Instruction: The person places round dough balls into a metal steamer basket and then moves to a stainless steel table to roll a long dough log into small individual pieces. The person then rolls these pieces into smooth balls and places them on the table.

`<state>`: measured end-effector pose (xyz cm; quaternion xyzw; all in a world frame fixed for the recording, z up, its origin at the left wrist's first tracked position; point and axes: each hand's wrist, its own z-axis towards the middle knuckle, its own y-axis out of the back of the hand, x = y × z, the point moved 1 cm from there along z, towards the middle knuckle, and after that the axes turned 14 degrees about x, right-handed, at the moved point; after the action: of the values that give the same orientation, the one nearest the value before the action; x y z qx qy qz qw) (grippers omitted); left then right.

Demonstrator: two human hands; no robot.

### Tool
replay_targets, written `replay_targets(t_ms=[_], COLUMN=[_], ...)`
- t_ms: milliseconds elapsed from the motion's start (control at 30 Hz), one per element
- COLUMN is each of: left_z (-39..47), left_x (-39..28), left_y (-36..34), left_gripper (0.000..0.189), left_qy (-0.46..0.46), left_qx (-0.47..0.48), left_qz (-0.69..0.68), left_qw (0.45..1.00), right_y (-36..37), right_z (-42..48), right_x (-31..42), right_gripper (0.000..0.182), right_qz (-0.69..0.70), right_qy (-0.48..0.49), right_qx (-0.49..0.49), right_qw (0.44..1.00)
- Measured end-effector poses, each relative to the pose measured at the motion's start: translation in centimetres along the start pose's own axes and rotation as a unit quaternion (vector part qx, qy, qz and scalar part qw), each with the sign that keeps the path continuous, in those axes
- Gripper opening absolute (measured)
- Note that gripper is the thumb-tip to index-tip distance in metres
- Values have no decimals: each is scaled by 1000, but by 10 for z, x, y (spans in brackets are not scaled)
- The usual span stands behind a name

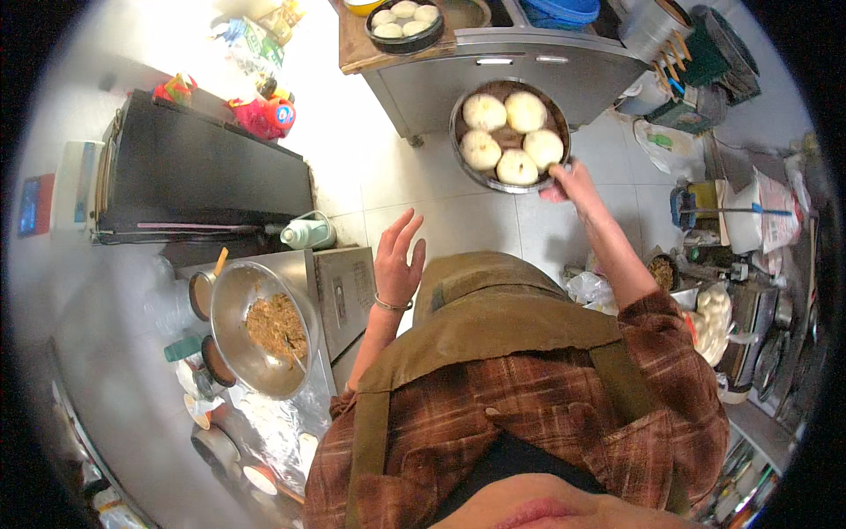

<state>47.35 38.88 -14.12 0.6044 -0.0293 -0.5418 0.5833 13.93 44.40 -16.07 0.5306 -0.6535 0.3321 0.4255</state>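
My right hand (568, 182) grips the near right rim of a round dark metal pan (509, 137). Several pale, round filled buns (517, 166) sit in a ring inside it. The pan hangs above the tiled floor, in front of a stainless steel counter. Nothing is in my left hand (398, 261), which is raised with its fingers apart and wears a bangle at the wrist. A wide steel bowl (231, 330) of brown minced filling (277, 324) stands on the worktop to my left, with a utensil handle resting in the filling.
Another pan of buns (404, 45) sits on a wooden board (357, 56) at the steel counter (436, 86). Blue plastic basins (562, 12) are farther right. A dark cabinet (205, 172) and a pale green thermos (307, 233) stand left. Bags and containers crowd the right side.
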Motion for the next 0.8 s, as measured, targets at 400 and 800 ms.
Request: replay_targets(t_ms=[400, 800], left_z=[110, 170], left_x=[142, 222], left_y=[51, 93], left_gripper=[40, 41], left_qy=[55, 102], left_qx=[-9, 9], left_qz=[-5, -6], left_qw=[998, 995], right_y=[-39, -61], right_z=[206, 363], right_x=[124, 177], right_gripper=[42, 35], right_qz=[-15, -11], right_qy=[9, -12], right_qx=[-20, -20], right_qw=[1000, 1000])
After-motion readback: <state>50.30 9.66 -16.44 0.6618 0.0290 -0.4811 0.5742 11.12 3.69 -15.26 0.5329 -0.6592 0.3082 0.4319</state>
